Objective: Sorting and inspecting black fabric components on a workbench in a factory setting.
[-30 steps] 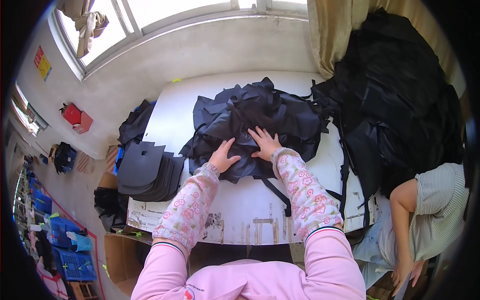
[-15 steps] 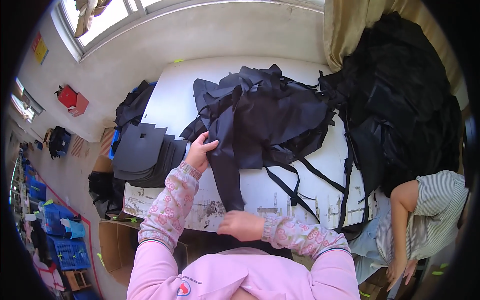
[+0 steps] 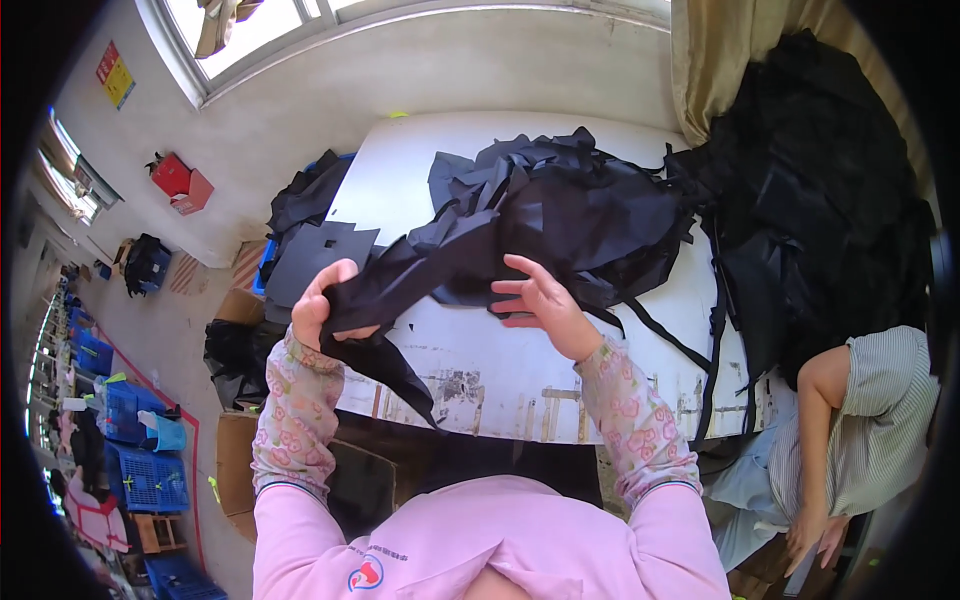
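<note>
L. hand [image 3: 314,312] has a piece of black cloth [image 3: 425,268] gripped at its near left end, fingers curled over the top, thumb below. The cloth slants up to the far right, w/ a loose tail hanging toward the worktop's [image 3: 510,392] near edge. Can't tell for sure whether its far end is part of the black cloth pile [image 3: 600,215] or just lies against it; too dark there. R. hand [image 3: 548,308] is wide, fingers spread and pointing left, by the pile's near side.

Pile sits mid-worktop, toward the far side, approx. opposite the person. Black straps [image 3: 668,332] trail from it to the near right. Far left, behind the L. hand: dark flat panels [image 3: 312,262], stacked. On the right, a big black heap [image 3: 825,200] under the curtain [image 3: 703,65]; nearer, a co-worker in a striped shirt [image 3: 885,405], arm down. Cardboard box [image 3: 234,465] near left, blue baskets [image 3: 153,480] on the floor beyond, etc.
</note>
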`<action>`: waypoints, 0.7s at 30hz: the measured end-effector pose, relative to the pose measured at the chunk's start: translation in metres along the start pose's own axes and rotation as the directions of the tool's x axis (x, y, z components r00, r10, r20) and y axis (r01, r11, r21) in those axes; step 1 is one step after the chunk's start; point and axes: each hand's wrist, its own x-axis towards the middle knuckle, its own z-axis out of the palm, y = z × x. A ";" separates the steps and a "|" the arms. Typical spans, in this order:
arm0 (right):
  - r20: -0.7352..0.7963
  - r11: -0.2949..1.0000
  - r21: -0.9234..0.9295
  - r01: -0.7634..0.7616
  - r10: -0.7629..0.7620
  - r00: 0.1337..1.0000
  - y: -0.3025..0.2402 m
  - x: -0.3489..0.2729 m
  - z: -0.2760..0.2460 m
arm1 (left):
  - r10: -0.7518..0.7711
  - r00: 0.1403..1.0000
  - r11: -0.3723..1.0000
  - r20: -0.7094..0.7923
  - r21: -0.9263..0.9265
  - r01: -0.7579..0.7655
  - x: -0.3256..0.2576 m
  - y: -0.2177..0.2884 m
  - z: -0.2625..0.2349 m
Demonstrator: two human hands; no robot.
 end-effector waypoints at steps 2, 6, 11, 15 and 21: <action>0.186 0.961 0.255 -0.106 0.059 0.981 -0.009 0.008 0.009 | -0.202 0.976 0.943 -0.085 0.254 0.217 -0.002 0.004 0.010; 0.335 0.916 0.318 -0.246 0.135 0.933 -0.001 0.036 0.028 | -0.442 0.895 0.813 -0.057 0.396 0.426 -0.021 -0.002 0.014; 0.097 0.931 0.190 -0.313 0.299 0.949 0.022 0.057 0.027 | -0.671 0.736 0.664 0.095 0.519 0.538 -0.031 -0.027 0.043; 0.145 0.986 -0.057 0.159 -0.150 0.978 -0.044 0.015 0.039 | -0.674 0.737 0.578 -0.052 0.585 0.569 -0.066 -0.042 0.029; 0.420 0.396 -0.706 0.587 -0.432 0.798 -0.123 -0.057 0.064 | 0.191 0.879 0.464 -0.436 0.830 0.311 -0.056 -0.061 0.012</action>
